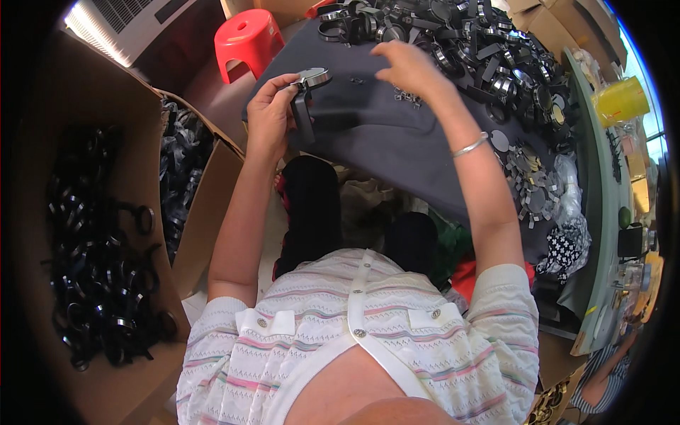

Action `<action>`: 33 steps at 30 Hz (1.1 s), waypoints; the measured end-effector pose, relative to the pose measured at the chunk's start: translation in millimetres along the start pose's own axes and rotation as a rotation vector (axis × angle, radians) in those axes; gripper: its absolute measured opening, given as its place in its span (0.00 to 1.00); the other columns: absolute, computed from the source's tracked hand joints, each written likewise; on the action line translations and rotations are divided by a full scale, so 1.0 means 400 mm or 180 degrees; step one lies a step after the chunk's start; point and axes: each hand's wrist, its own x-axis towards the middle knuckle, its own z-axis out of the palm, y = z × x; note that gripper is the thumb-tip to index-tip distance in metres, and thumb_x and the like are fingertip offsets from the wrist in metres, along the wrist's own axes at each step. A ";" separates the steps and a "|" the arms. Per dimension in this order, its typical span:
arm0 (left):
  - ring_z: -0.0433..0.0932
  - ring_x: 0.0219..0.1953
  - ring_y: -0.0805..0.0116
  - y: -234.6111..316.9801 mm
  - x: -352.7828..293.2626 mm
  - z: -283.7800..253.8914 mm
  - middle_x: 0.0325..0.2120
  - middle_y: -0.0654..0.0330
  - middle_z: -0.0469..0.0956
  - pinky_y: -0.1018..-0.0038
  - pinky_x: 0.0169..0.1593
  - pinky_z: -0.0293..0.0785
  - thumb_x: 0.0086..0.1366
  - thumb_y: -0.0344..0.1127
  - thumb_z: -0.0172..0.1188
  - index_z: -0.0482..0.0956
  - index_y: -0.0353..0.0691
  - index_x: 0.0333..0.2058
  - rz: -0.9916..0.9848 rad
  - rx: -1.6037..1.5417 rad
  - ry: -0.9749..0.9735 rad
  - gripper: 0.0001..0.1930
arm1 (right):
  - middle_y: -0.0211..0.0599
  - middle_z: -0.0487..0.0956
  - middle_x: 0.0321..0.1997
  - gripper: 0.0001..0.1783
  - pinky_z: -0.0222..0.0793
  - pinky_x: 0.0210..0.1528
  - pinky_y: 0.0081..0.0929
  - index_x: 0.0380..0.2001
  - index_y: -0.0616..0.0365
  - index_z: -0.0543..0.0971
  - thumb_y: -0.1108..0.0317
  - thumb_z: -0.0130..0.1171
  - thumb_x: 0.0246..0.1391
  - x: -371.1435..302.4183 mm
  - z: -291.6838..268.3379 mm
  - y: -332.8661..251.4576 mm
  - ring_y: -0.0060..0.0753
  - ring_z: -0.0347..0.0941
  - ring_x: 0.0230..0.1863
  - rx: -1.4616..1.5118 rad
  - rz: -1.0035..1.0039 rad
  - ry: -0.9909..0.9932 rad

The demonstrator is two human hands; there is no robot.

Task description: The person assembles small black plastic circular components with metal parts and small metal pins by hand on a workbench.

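Observation:
My left hand is closed on a wristwatch with a round silver case and a black strap that hangs down below the fingers. The watch is held above the left part of a dark cloth-covered table. Over the far middle of the table is my right hand, its thumb and forefinger apart with nothing visible between them. Just below it lie tiny metal parts, too small to name, and a few more dark bits lie to its left. Beyond it spreads a heap of black-strapped watches.
Flat round and tabbed metal pieces are piled at the table's right side, by a green board edge. Cardboard boxes of black watches and straps stand at left. A red stool is beyond. Another person's arm shows lower right.

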 end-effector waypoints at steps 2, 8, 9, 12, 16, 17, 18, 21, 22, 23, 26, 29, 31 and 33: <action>0.79 0.27 0.73 -0.005 0.006 0.005 0.27 0.60 0.76 0.77 0.24 0.77 0.62 0.28 0.49 0.74 0.38 0.40 -0.0024 0.0041 -0.0014 0.09 | 0.42 0.74 0.44 0.20 0.67 0.49 0.38 0.46 0.52 0.74 0.69 0.58 0.46 0.017 0.074 -0.038 0.46 0.70 0.46 0.0032 -0.0009 -0.0111; 0.79 0.27 0.74 -0.018 -0.002 -0.016 0.28 0.60 0.77 0.78 0.23 0.77 0.62 0.28 0.49 0.74 0.38 0.40 0.0031 -0.0027 -0.0018 0.09 | 0.40 0.74 0.40 0.12 0.70 0.44 0.38 0.37 0.54 0.76 0.74 0.51 0.47 -0.048 0.182 -0.098 0.43 0.71 0.44 -0.0270 -0.0222 0.0081; 0.79 0.27 0.74 -0.012 -0.008 -0.009 0.28 0.59 0.77 0.77 0.23 0.77 0.62 0.28 0.49 0.75 0.38 0.40 0.0018 -0.0073 0.0019 0.09 | 0.40 0.75 0.37 0.10 0.71 0.41 0.38 0.33 0.55 0.77 0.74 0.49 0.47 -0.070 0.166 -0.101 0.42 0.72 0.43 -0.0285 -0.0320 0.0086; 0.78 0.27 0.74 -0.013 -0.011 0.010 0.28 0.60 0.77 0.76 0.24 0.78 0.62 0.28 0.50 0.75 0.38 0.40 -0.0072 0.0017 -0.0096 0.09 | 0.38 0.75 0.35 0.06 0.71 0.40 0.38 0.29 0.57 0.76 0.73 0.51 0.45 -0.155 0.122 -0.069 0.42 0.72 0.42 -0.0327 0.0127 0.0462; 0.78 0.27 0.74 -0.033 -0.008 0.044 0.27 0.61 0.77 0.75 0.25 0.78 0.62 0.28 0.50 0.75 0.38 0.40 -0.0099 0.0032 -0.0275 0.09 | 0.40 0.75 0.28 0.03 0.70 0.33 0.34 0.23 0.59 0.76 0.74 0.54 0.41 -0.237 0.055 0.007 0.43 0.74 0.32 -0.0154 0.0963 0.0721; 0.78 0.28 0.73 -0.039 -0.007 0.053 0.29 0.61 0.76 0.75 0.25 0.77 0.62 0.28 0.50 0.75 0.38 0.40 -0.0121 0.0055 -0.0364 0.09 | 0.41 0.76 0.26 0.03 0.70 0.33 0.34 0.23 0.59 0.77 0.72 0.55 0.42 -0.247 0.053 0.056 0.42 0.74 0.31 0.0118 0.1038 0.0916; 0.78 0.29 0.72 -0.046 -0.005 0.068 0.31 0.61 0.76 0.75 0.26 0.77 0.62 0.29 0.50 0.75 0.38 0.41 -0.0148 0.0083 -0.0477 0.09 | 0.41 0.77 0.25 0.04 0.70 0.33 0.35 0.22 0.58 0.78 0.70 0.56 0.42 -0.257 0.048 0.114 0.42 0.75 0.29 0.0385 0.1133 0.1125; 0.78 0.28 0.73 -0.078 0.002 0.094 0.31 0.61 0.76 0.75 0.26 0.77 0.62 0.28 0.50 0.75 0.38 0.41 -0.0104 0.0184 -0.0603 0.09 | 0.41 0.78 0.22 0.05 0.69 0.31 0.29 0.24 0.59 0.79 0.70 0.59 0.43 -0.283 -0.013 0.183 0.38 0.75 0.25 0.0865 0.1855 0.0964; 0.78 0.28 0.74 -0.086 0.000 0.108 0.31 0.61 0.76 0.75 0.26 0.77 0.62 0.28 0.50 0.75 0.38 0.41 -0.0049 0.0211 -0.0707 0.09 | 0.41 0.78 0.22 0.05 0.69 0.31 0.29 0.24 0.59 0.79 0.70 0.59 0.43 -0.298 -0.009 0.194 0.38 0.75 0.25 0.0856 0.1874 0.0961; 0.78 0.27 0.75 -0.094 -0.006 0.124 0.30 0.61 0.76 0.76 0.25 0.77 0.62 0.27 0.50 0.75 0.38 0.41 -0.0092 0.0174 -0.0707 0.09 | 0.41 0.78 0.22 0.05 0.69 0.31 0.29 0.24 0.59 0.79 0.70 0.59 0.43 -0.314 0.004 0.205 0.38 0.75 0.26 0.0939 0.1753 0.0694; 0.78 0.27 0.75 -0.136 -0.005 0.151 0.30 0.61 0.76 0.77 0.24 0.77 0.62 0.27 0.50 0.75 0.38 0.40 -0.0136 0.0257 -0.0798 0.09 | 0.42 0.78 0.24 0.06 0.69 0.34 0.31 0.26 0.59 0.79 0.70 0.60 0.43 -0.335 0.020 0.172 0.40 0.76 0.29 0.0834 0.1570 0.0301; 0.77 0.26 0.76 -0.147 -0.023 0.186 0.29 0.62 0.76 0.77 0.24 0.77 0.62 0.27 0.50 0.75 0.37 0.40 -0.0139 0.0286 -0.0906 0.09 | 0.40 0.76 0.28 0.07 0.68 0.34 0.30 0.30 0.59 0.77 0.73 0.59 0.45 -0.363 0.060 0.158 0.39 0.74 0.30 0.0494 0.1105 0.0448; 0.61 0.17 0.87 -0.156 -0.042 0.213 0.19 0.72 0.70 0.86 0.19 0.56 0.60 0.27 0.53 0.77 0.38 0.37 -0.0108 0.0040 -0.0860 0.07 | 0.40 0.76 0.28 0.06 0.68 0.34 0.31 0.30 0.59 0.76 0.73 0.59 0.45 -0.362 0.058 0.143 0.40 0.74 0.31 0.0352 0.1072 0.0428; 0.62 0.16 0.86 -0.165 -0.060 0.233 0.19 0.72 0.70 0.86 0.18 0.56 0.59 0.27 0.53 0.77 0.38 0.37 -0.0038 0.0097 -0.0996 0.07 | 0.40 0.76 0.29 0.06 0.67 0.33 0.31 0.30 0.59 0.76 0.73 0.59 0.45 -0.360 0.049 0.133 0.41 0.74 0.31 0.0207 0.1018 0.0417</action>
